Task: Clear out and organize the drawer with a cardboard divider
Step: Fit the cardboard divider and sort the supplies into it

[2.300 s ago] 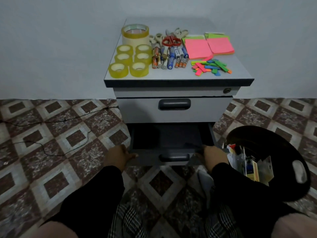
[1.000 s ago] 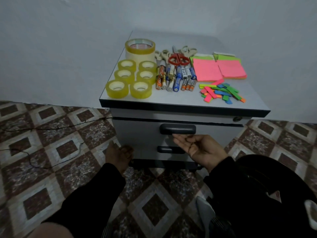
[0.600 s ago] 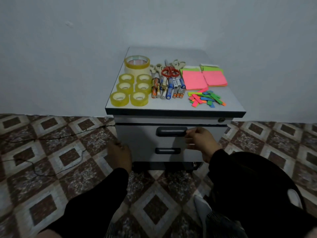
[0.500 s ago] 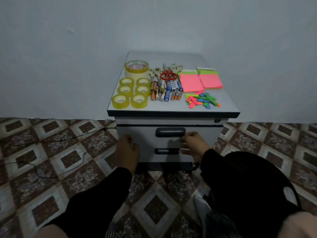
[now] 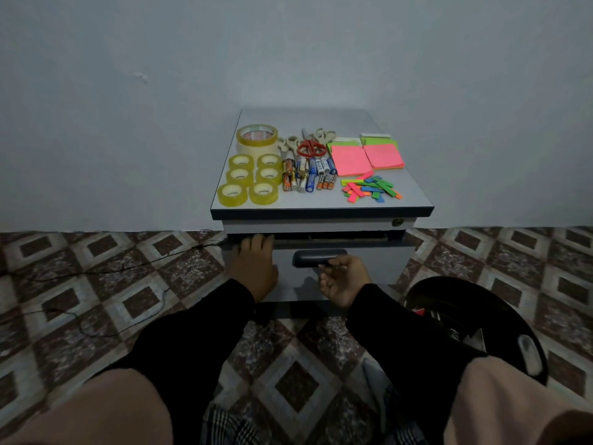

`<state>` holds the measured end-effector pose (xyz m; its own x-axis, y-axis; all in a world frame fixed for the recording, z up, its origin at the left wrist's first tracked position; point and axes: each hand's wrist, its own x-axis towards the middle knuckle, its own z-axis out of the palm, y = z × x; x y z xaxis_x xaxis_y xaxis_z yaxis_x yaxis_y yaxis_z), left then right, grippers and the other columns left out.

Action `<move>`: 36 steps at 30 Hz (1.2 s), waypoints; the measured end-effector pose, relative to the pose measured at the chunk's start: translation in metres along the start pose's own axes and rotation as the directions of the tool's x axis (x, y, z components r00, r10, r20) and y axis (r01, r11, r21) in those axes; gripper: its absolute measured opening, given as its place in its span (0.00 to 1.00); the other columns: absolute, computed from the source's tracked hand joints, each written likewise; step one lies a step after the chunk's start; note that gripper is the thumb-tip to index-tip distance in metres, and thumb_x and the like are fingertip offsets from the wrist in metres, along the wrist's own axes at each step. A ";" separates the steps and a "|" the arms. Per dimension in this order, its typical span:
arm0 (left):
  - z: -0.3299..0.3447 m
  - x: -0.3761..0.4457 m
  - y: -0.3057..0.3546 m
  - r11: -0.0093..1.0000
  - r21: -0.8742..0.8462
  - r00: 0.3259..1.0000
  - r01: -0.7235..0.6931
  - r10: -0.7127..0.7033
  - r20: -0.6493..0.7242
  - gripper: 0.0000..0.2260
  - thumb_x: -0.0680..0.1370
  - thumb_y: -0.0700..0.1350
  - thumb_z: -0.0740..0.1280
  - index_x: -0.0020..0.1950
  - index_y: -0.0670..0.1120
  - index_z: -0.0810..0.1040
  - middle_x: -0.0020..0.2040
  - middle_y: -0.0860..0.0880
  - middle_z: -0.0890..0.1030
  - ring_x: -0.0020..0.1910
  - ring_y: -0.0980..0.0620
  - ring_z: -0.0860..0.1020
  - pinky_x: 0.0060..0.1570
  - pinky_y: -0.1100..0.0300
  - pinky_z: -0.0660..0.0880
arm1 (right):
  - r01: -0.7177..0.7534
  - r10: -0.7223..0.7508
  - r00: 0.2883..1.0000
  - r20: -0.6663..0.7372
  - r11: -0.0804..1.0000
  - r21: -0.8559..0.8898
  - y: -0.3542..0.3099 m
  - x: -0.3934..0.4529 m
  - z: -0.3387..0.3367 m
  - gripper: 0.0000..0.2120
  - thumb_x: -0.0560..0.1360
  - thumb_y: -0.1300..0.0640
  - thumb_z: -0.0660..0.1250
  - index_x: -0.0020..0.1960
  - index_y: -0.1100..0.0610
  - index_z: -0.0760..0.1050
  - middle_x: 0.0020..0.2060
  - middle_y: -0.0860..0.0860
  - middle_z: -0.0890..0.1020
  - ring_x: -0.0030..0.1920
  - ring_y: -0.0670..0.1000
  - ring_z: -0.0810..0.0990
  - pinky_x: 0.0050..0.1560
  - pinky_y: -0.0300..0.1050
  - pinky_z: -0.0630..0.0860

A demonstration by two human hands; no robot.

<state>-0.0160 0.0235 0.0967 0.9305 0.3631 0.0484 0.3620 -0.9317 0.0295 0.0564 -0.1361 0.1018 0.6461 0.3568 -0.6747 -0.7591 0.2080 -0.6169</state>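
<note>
A small grey drawer cabinet (image 5: 407, 205) stands against the wall. Its upper drawer (image 5: 378, 261) is pulled out a little, with a dark gap along its top edge. My left hand (image 5: 255, 268) lies on the drawer front, its fingers hooked over the top edge at the left. My right hand (image 5: 345, 279) is palm-up with its fingers curled under the dark handle (image 5: 316, 256). On the cabinet top lie yellow tape rolls (image 5: 248, 178), batteries and markers (image 5: 308, 175), scissors (image 5: 309, 146), pink sticky notes (image 5: 365, 157) and coloured strips (image 5: 370, 189). No cardboard divider is in view.
A black bin (image 5: 487, 319) with scraps inside stands on the floor at my right. A thin black cable (image 5: 112, 274) runs across the patterned tiles on the left. My knees fill the bottom of the view.
The bottom drawer has been pushed shut. Both hands rose to the upper drawer; the right took its handle, the left hooked over its top edge, and the drawer has slid out a little.
</note>
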 end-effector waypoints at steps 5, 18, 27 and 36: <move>0.004 0.005 -0.002 0.998 0.021 0.975 -0.054 0.048 0.217 0.23 0.80 0.56 0.56 0.73 0.48 0.61 0.71 0.45 0.65 0.69 0.43 0.64 0.69 0.45 0.58 | 0.104 -0.366 0.852 -0.375 0.820 -0.563 -0.009 -0.013 -0.003 0.30 0.73 0.58 0.65 0.70 0.63 0.55 0.66 0.59 0.63 0.65 0.60 0.66 0.62 0.50 0.70; -0.019 -0.042 0.004 0.995 -0.015 0.907 -0.097 0.095 0.410 0.20 0.83 0.47 0.53 0.75 0.46 0.59 0.70 0.42 0.67 0.65 0.42 0.70 0.62 0.50 0.70 | 0.042 -0.331 0.904 0.270 -0.560 -0.827 -0.013 -0.048 -0.059 0.22 0.78 0.59 0.55 0.72 0.55 0.59 0.70 0.56 0.66 0.70 0.58 0.64 0.73 0.56 0.56; -0.024 -0.100 0.009 0.988 0.000 0.878 -0.154 0.137 0.458 0.19 0.83 0.45 0.54 0.74 0.46 0.61 0.67 0.40 0.70 0.63 0.41 0.71 0.60 0.50 0.70 | -0.008 -0.164 0.976 0.144 -0.687 -0.726 -0.002 -0.085 -0.053 0.18 0.78 0.61 0.59 0.67 0.58 0.71 0.63 0.57 0.74 0.62 0.57 0.75 0.61 0.49 0.72; -0.023 -0.142 0.008 0.980 -0.022 0.863 -0.196 0.183 0.470 0.20 0.82 0.48 0.57 0.74 0.48 0.62 0.67 0.42 0.71 0.65 0.43 0.71 0.62 0.53 0.69 | 0.046 -0.020 0.995 0.098 -0.781 -0.623 0.012 -0.106 -0.063 0.16 0.76 0.60 0.63 0.64 0.62 0.74 0.60 0.58 0.78 0.61 0.57 0.76 0.61 0.49 0.73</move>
<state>-0.1464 -0.0349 0.1128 0.8958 0.1387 -0.4222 0.1717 -0.9843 0.0411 -0.0160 -0.2287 0.1408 0.6499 0.4406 -0.6193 0.6723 -0.7132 0.1982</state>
